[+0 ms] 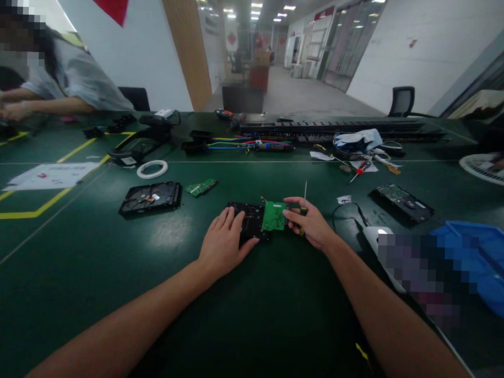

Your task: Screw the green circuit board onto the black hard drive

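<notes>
My left hand lies over the left part of a black hard drive, fingers on top and thumb along its near edge, holding it on the table. My right hand is closed, pinching a green circuit board between thumb and fingers at the board's right edge. The board overlaps the drive's right end; whether they touch I cannot tell. A screwdriver with a dark and yellow handle is tucked in the same hand, its shaft pointing up and away. Part of the drive is hidden under my left hand.
Another hard drive, a loose green board and a white ring lie left. On the right are a third drive, a red screwdriver and a blue bin. A co-worker sits far left.
</notes>
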Demonstrator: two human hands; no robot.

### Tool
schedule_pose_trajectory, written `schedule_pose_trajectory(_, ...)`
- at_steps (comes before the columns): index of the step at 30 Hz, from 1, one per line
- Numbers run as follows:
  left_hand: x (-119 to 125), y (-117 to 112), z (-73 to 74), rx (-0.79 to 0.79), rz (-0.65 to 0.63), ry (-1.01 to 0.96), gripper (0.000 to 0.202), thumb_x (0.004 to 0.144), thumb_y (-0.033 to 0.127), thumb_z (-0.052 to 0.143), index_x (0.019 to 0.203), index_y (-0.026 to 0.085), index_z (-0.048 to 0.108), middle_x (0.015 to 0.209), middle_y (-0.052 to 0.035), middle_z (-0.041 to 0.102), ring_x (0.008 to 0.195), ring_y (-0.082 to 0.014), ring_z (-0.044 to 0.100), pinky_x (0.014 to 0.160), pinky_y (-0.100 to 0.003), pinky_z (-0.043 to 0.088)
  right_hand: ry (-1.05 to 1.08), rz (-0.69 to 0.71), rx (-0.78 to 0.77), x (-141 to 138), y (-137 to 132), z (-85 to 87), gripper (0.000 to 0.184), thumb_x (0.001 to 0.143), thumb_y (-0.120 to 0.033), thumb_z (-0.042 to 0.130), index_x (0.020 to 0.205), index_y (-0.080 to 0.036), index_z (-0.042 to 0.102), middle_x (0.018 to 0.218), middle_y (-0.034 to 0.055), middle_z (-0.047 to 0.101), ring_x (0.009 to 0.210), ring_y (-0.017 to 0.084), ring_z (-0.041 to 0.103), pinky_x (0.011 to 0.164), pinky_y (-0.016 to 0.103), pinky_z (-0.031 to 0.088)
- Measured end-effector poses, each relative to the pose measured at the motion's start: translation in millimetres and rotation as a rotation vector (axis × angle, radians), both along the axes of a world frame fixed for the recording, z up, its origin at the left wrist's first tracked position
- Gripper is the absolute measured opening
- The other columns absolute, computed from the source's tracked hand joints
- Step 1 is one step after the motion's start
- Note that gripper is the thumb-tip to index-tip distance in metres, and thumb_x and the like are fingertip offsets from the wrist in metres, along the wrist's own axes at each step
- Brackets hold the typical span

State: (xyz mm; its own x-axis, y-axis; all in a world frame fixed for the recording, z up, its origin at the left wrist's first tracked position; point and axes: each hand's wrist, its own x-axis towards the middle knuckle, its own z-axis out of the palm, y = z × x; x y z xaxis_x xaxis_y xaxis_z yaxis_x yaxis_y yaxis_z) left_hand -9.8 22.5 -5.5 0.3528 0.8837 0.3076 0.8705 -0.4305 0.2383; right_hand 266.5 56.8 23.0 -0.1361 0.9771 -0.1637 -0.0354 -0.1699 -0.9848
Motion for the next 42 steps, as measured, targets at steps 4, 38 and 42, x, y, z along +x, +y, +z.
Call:
schedule_pose_trajectory(4,-0.1,1.5,2.1,-0.001,0.007,0.009,0.078,0.100,0.068,0.055,0.152,0.010,0.051,0.162,-0.0265,0.048,0.154,-0.0447,0.042,0.123,-0.061,0.040,-0.026,0.024,0.002,-0.1,0.5,-0.6,0.054,0.084,-0.039,0.083,0.132,-0.028,0.061,0.083,-0.0014,0.059,0.070,0.014,0.058,0.051,0.027,0.037)
schedule_pose_trajectory(38,-0.6,7.9,2.7,-0.028,-0.228,-0.157,0.061,0.095,0.036,0.064,0.151,0.018,0.047,0.165,-0.0157,0.048,0.157,-0.0302,0.042,0.133,-0.053,0.034,-0.018,0.126,0.008,-17.7,-6.8,0.7,0.050,0.085,-0.036,0.081,0.128,-0.024,0.059,0.077,-0.0019,0.062,0.065,0.015,0.059,0.052,0.027,0.040)
schedule_pose_trajectory(42,-1.2,8.5,3.9,-0.041,-0.221,-0.188,0.060,0.095,0.036,0.066,0.150,0.018,0.049,0.164,-0.0144,0.050,0.157,-0.0286,0.043,0.132,-0.051,0.035,-0.054,0.122,0.028,-18.2,-6.8,-1.7,0.052,0.086,-0.038,0.080,0.130,-0.024,0.057,0.076,-0.0026,0.063,0.064,0.014,0.058,0.054,0.028,0.043)
